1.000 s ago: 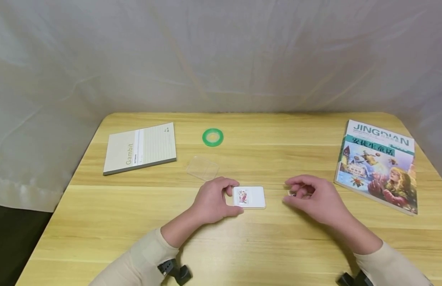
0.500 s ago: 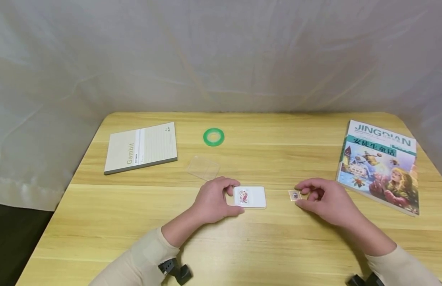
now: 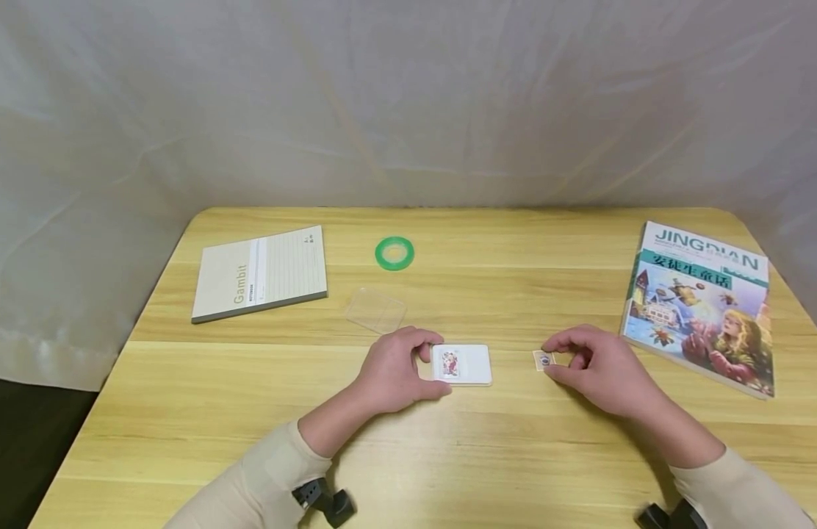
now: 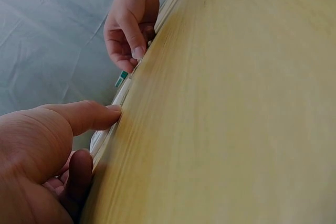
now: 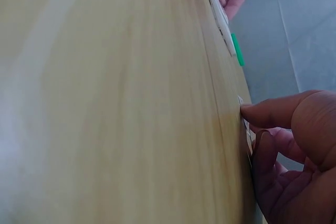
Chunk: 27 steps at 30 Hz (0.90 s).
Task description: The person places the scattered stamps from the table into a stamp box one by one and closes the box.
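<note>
On the table (image 3: 461,455), my left hand (image 3: 395,373) holds a flat white case (image 3: 474,365) between thumb and fingers, at its left end. A small stamp with a red and pink print (image 3: 450,363) shows on the case's left half. To the right of the case, my right hand (image 3: 596,371) pinches another small stamp (image 3: 544,360), light-bordered with a dark round motif. Its right edge is hidden behind the fingertips. In the right wrist view, this stamp lies low along the tabletop, by the thumb tip.
A clear plastic lid (image 3: 375,310) lies just beyond my left hand. Behind it is a green tape roll (image 3: 382,253). A beige notebook (image 3: 259,275) sits at the back left, and a colourful storybook (image 3: 699,308) at the right, near my right hand.
My right hand has shifted right, away from the case, and more of its stamp shows beyond the fingertips. In the last half second it has edged slightly left. The left hand stays still.
</note>
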{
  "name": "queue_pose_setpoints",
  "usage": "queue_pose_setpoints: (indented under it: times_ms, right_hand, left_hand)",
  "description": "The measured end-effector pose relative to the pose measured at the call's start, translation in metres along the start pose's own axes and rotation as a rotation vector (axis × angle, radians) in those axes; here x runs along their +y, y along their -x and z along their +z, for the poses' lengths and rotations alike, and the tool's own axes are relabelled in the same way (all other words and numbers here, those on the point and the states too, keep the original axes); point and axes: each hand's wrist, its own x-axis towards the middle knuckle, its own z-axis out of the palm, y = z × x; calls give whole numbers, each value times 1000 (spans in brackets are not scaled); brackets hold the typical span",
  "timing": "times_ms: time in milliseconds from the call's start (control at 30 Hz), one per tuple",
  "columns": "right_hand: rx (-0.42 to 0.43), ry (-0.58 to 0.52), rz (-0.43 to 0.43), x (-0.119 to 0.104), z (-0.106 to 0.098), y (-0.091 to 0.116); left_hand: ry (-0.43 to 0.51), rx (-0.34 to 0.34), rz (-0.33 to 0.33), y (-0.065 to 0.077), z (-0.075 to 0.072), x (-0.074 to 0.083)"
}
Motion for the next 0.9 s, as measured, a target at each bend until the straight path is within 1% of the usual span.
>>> queue_pose_setpoints:
  times_ms: [233,500,600,900]
  right_hand:
    - [25,17,-27,1,3,2]
    - [26,-15,-32,-1,5,5]
    - [44,-23,-33,-1,6,6]
    - [117,-41,-73,1,9,6]
  left_hand:
    - [-1,-3,0,0,0,-1]
    - [-3,-1,3,0,1,-2]
    - [1,1,3,0,1,-2]
    - [5,0,-4,0,1,0]
